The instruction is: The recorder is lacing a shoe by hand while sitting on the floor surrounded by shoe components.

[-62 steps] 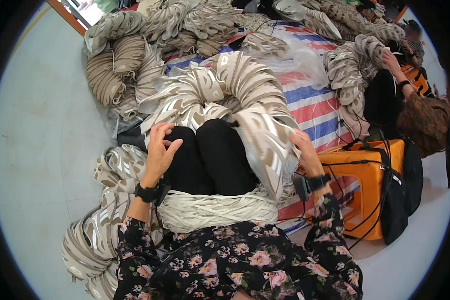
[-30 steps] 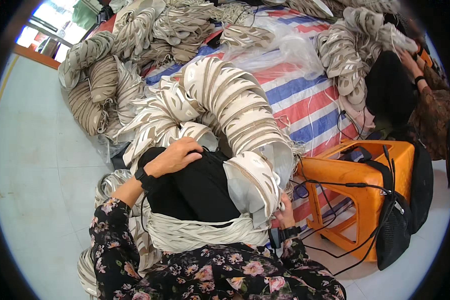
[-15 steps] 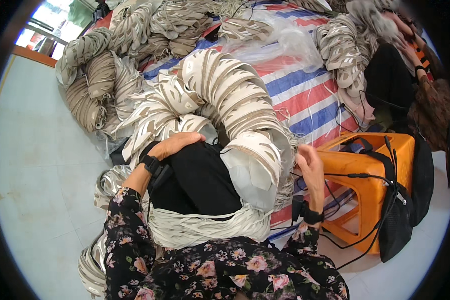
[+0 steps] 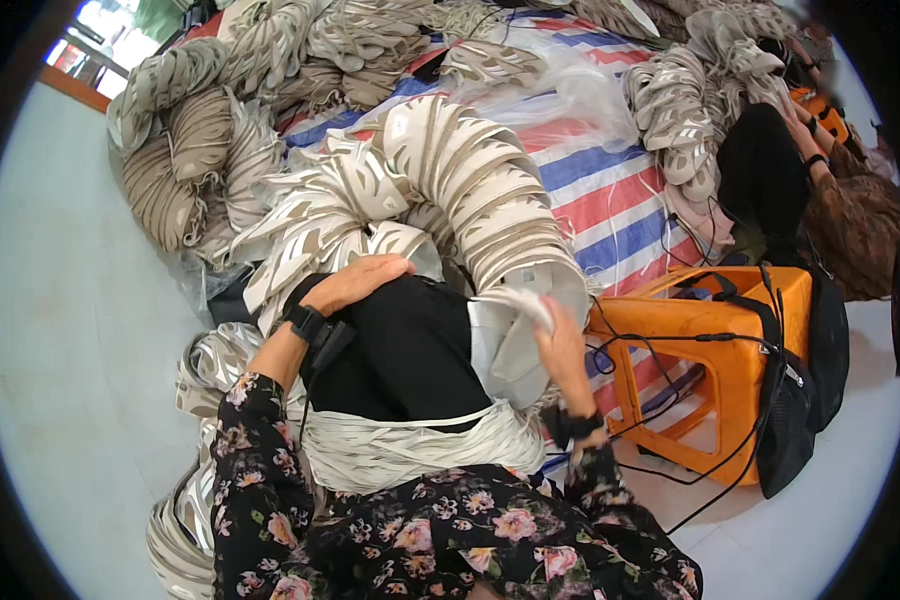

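Note:
A long curved stack of cream and tan shoe uppers [image 4: 485, 190] arches over the floor cover and ends beside my knee. At its near end, my right hand [image 4: 563, 355] grips the edge of one shoe upper [image 4: 510, 300], lifted and a little blurred. Below it the pale inner side of the stack shows. My left hand [image 4: 365, 282] lies flat on my black-clothed knee, fingers stretched out, holding nothing. A thick bundle of off-white laces [image 4: 420, 455] lies across my lap.
An orange plastic stool [image 4: 660, 325] with a black bag [image 4: 800, 430] and cables stands to the right. More stacks of uppers [image 4: 198, 140] lie at the far left and beside my left arm. A striped sheet [image 4: 610, 210] covers the floor ahead. Another person [image 4: 770, 170] sits at the far right.
My right hand has moved left from beside the stool to the stack's near end and taken hold of an upper, lifting its edge. My left hand stays on the knee.

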### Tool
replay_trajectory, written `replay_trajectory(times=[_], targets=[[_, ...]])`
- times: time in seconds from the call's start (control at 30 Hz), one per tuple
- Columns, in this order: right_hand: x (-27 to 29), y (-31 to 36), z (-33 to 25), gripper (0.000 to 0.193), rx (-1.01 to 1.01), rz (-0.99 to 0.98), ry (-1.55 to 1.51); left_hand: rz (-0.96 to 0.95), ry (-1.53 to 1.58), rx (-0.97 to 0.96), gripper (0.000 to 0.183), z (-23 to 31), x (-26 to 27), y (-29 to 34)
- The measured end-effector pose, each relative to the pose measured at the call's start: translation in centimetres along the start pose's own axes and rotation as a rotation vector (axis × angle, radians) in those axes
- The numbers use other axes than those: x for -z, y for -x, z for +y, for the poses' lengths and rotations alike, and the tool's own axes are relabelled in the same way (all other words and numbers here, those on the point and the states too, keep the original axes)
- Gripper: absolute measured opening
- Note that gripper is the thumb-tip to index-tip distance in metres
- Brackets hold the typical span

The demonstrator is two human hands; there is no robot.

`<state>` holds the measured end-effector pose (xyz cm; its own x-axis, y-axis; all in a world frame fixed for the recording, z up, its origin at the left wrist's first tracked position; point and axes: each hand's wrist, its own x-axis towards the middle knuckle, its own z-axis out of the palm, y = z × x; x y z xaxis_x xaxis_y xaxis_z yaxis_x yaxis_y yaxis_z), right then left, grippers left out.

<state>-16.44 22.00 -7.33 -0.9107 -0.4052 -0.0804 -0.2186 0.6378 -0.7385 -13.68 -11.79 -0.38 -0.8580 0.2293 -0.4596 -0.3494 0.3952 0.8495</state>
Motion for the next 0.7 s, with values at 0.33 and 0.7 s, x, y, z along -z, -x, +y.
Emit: replay_trajectory(times=[0.33,0.7], targets=[[1.3,-11.0,6.0,0.019,0.301,-0.02,0.212,0.558,0.031,-0.053,0.026,-1.7,0.0,9.7],[8.2,-10.7,-7.2,0.031,0.327,-0.254,0.461,0.934,-0.542,-0.152,0.033,-5.1,-8.1,18.1]])
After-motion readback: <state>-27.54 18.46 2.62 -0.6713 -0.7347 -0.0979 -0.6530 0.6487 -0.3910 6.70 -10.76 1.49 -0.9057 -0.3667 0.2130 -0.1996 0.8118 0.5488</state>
